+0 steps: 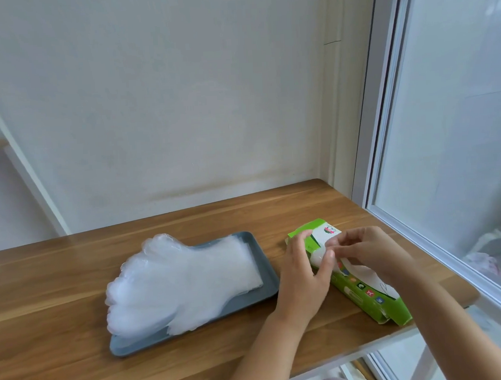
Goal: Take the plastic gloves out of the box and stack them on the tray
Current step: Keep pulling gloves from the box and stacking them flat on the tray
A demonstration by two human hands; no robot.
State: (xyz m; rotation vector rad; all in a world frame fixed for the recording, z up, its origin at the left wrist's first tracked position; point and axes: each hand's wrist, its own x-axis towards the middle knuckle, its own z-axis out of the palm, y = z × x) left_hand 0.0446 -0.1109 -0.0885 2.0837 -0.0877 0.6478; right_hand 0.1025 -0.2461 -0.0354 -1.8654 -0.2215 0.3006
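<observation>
A stack of clear plastic gloves (pixel 181 283) lies on the grey tray (pixel 265 264) in the middle of the wooden table, their fingers hanging over the tray's left rim. To the right lies the green glove box (pixel 362 288), flat on the table. My left hand (pixel 301 277) grips the box's near side, thumb on its top. My right hand (pixel 362 249) pinches a bit of clear glove (pixel 319 257) at the box's opening.
The wooden table (pixel 77 344) ends at a front edge near the box's right end. A wall stands behind the table, and a window frame (pixel 369 154) with a sill runs along the right side.
</observation>
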